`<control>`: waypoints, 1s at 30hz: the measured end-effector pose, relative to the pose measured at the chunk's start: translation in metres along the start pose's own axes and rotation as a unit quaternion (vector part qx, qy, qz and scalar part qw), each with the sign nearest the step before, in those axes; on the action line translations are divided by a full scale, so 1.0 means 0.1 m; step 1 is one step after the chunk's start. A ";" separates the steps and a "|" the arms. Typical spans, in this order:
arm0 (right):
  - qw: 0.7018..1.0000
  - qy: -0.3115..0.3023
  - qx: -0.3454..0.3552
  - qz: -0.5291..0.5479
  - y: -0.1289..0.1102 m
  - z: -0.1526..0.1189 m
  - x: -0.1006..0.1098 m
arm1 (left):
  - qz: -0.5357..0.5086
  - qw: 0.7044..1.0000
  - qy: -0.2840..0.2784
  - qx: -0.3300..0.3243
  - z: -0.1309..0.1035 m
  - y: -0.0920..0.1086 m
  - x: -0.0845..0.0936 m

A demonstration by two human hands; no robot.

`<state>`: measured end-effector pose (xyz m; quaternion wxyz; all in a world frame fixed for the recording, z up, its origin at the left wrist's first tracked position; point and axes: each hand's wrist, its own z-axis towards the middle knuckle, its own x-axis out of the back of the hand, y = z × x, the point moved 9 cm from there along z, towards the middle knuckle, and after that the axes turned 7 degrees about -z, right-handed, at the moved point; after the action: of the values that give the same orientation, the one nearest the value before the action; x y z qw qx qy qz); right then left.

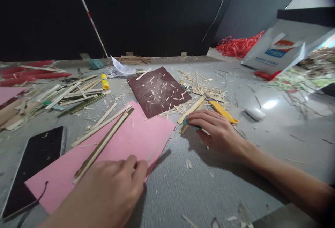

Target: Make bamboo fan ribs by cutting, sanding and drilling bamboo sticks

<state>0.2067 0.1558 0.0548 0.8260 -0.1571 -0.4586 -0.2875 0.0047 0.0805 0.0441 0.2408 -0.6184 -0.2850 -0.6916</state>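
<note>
Head view; landmark: the pink sheet (149, 133), lying on the worktop (167, 193).

Left hand (117, 179): fingers curled at the sheet's lower right edge, apparently steadying it. Fingertip contents are hidden; cannot tell whether anything is pinched.

Right hand (218, 130): just beyond the sheet's right corner, pinching a small teal piece (186, 120) between thumb and fingers. Material unclear. The hand is over the near ends of two flat bamboo slats (191, 110); the low wrist probably serves fine control.

Two slender bamboo strips (107, 140) lie lengthwise on the sheet, likely kept there within easy reach.

Maroon sheet (157, 90): beyond the pink sheet, strewn with shavings and whitish dust; possibly an abrasive surface, laid flat for rubbing.

Yellow utility knife (222, 111): right of the pink sheet, handle towards the right hand, presumably parked for quick pickup.

Glue stick (104, 81): upright beyond the sheet's left side, apparently kept clear of both hands. Smartphone (34, 168): at the sheet's left edge, flat, screen dark.
</note>
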 end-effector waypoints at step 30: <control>0.981 -0.058 0.127 0.134 -0.62 0.00 -0.02 | 0.048 0.986 -0.065 -0.146 0.08 0.55 -0.48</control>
<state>0.1679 0.1074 0.0530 0.8422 -0.1275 -0.5134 -0.1046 0.0542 0.0458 0.0019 0.1617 -0.7037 -0.1663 -0.6716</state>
